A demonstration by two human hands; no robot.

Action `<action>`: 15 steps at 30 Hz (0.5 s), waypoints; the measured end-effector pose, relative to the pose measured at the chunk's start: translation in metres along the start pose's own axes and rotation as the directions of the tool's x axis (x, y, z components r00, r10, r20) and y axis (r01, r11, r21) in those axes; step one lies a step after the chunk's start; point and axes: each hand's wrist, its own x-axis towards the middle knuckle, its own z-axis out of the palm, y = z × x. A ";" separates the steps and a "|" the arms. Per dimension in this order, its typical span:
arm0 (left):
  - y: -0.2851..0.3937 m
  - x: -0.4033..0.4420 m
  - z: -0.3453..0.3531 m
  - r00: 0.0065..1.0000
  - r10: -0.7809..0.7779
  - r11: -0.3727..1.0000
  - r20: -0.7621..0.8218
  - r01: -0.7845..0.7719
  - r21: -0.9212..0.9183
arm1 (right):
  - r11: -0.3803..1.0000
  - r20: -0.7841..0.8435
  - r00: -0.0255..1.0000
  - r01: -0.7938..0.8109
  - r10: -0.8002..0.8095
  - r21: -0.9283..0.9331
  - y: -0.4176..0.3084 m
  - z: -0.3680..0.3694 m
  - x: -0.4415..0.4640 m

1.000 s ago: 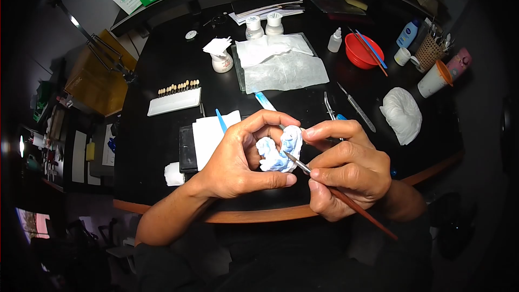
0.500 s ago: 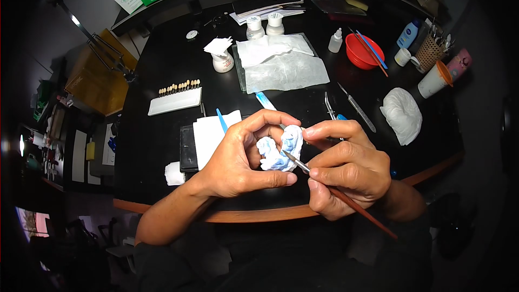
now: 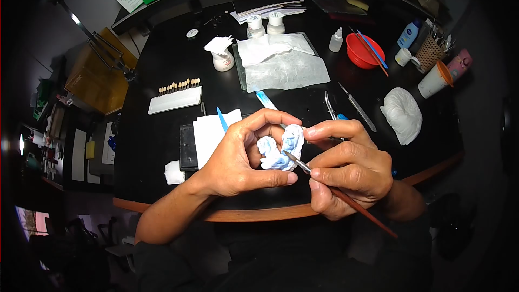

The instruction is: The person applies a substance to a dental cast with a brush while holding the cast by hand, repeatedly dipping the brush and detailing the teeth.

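Observation:
Between the thumb and fingers of my left hand (image 3: 240, 154) is a white and pale-blue dental cast (image 3: 292, 139), curved like an arch of teeth. My right hand (image 3: 351, 167) pinches a thin paintbrush (image 3: 351, 204) with a reddish-brown handle and metal ferrule. The dark bristle tip meets the inner side of the cast, or is very close to it. My right index fingertip rests by the cast's right edge. Part of the cast is hidden by my left fingers.
A tooth shade guide (image 3: 180, 87) lies on a white tray (image 3: 175, 102) at left. Behind my hands is a glass slab with white tissue (image 3: 286, 70). A red bowl (image 3: 359, 57) holding brushes, a crumpled white cloth (image 3: 401, 116) and a metal instrument (image 3: 359, 109) lie to the right.
My right hand has shifted very slightly to the right. The cast and my left hand look almost the same, with the brush tip still at the cast's inner side.

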 end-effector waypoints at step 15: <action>0.001 0.000 -0.001 1.000 -0.004 0.998 -0.013 0.005 0.059 | 1.000 0.005 1.000 0.000 -0.001 0.015 -0.001 0.001 0.000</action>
